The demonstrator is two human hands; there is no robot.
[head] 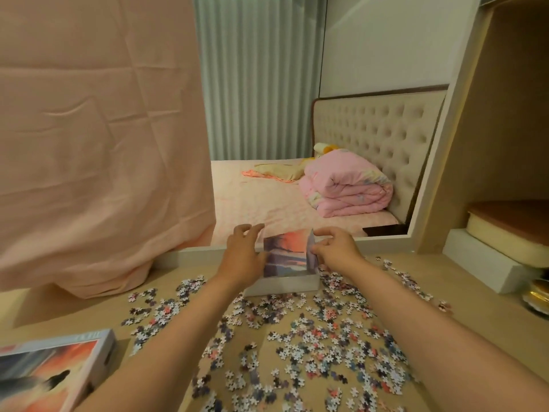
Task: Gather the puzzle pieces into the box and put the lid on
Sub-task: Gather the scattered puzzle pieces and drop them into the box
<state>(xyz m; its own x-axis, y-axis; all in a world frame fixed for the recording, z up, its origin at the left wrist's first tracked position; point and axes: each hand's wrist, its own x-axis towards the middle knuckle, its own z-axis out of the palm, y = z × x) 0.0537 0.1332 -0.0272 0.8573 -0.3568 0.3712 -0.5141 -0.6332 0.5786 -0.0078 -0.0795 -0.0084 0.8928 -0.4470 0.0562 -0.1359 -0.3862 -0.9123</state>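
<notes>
At the far edge of the surface (74, 316), against the low white ledge, sits the white box (282, 286), open side up. Lid (50, 367) lies apart at the near left corner, printed face up, sunset picture in orange and grey.

Puzzle pieces (312, 337): loose, scattered over the surface from just in front of the box down to the near edge, thickest at centre and right. A few lie to the right of the box. Whether any are in the box cannot be told; its inside is covered.

Picture sheet (286, 257), same sunset print, stands tilted in or over the box, and its right edge is turned up.

Left hand (242, 254): reached forward at the sheet's left edge, thumb against the edge, fingers (248, 230) spread and loosely bent above it. Cannot tell if it grips the sheet.

Right hand (335, 251): at the right edge of the sheet, thumb and curled fingers pinching the upturned edge.

Both forearms bare, stretched over the pieces.

Surroundings: pink cloth (89, 129) hanging at left, its hem bunched on the surface. Beyond the ledge, a bed (261, 203) with pink cover, a folded pink quilt (347, 191) by the tufted headboard (380, 129), and a pale green curtain (258, 69) behind. Right: a white block (481, 263) on the surface with a cushion (511, 230) on top.
</notes>
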